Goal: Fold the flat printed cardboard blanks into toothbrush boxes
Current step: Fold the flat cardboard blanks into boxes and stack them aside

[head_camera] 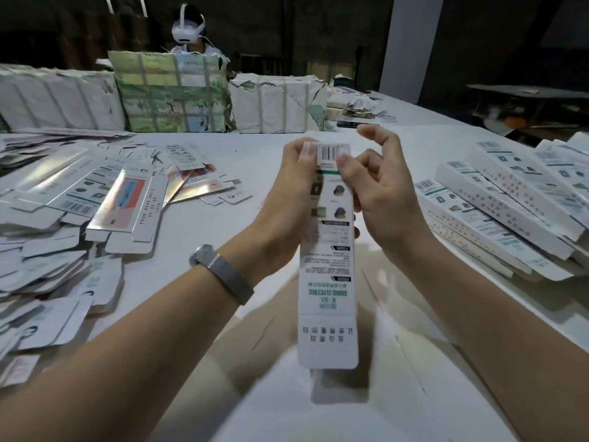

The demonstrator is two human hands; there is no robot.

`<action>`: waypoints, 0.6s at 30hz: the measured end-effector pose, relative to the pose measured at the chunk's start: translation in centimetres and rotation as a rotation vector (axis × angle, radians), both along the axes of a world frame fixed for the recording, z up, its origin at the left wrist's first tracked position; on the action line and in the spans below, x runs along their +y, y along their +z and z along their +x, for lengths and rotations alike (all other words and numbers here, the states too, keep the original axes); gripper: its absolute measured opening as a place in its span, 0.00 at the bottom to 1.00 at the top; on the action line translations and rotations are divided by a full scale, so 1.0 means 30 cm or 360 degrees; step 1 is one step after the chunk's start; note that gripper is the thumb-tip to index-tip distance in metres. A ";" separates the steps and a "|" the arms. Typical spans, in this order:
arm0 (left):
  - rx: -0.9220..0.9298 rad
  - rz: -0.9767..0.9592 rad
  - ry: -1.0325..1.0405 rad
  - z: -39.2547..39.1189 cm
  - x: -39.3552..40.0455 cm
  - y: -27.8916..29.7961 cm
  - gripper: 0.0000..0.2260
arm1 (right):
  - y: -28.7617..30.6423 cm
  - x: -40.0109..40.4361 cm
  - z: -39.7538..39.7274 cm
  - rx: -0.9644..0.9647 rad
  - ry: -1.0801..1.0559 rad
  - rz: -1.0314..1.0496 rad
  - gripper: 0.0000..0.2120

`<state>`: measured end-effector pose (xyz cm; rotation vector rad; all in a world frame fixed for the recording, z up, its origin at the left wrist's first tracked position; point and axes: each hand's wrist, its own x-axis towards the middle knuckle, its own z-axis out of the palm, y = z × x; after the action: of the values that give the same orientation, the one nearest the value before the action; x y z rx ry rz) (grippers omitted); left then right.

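Head view: my left hand point(287, 199) grips the half-formed box point(328, 260) at centre; right hand point(379, 186) pinches its 12 o'clock flap. Light, stiff, crease-prone, I judge; hold the edges.

Both hands held one box upright over the counter point(223, 224).
L hand point(287, 199) gripped the box point(328, 282) near its top; R hand point(376, 183) pinched the barcode flap point(331, 151). Flat blanks point(63, 218) lay piled at L, folded boxes point(497, 205) stacked at R. Wrapped bundles point(172, 94) stood at the back w/ another person point(188, 30) behind.
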<state>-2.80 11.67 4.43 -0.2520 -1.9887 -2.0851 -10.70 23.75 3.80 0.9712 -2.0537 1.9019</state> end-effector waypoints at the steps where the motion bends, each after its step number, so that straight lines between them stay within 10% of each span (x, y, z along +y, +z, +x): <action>1: -0.0019 0.0049 0.0044 -0.009 0.007 -0.008 0.14 | -0.003 -0.001 0.000 -0.0040 0.0009 0.0013 0.14; 18: -0.0038 0.0344 -0.0081 0.012 0.000 -0.080 0.17 | -0.015 -0.009 0.025 -0.0344 0.0310 -0.0132 0.02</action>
<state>-2.44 11.68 2.03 -0.2397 -1.7674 -2.3225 -9.95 23.48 3.36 1.0191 -2.0368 2.2630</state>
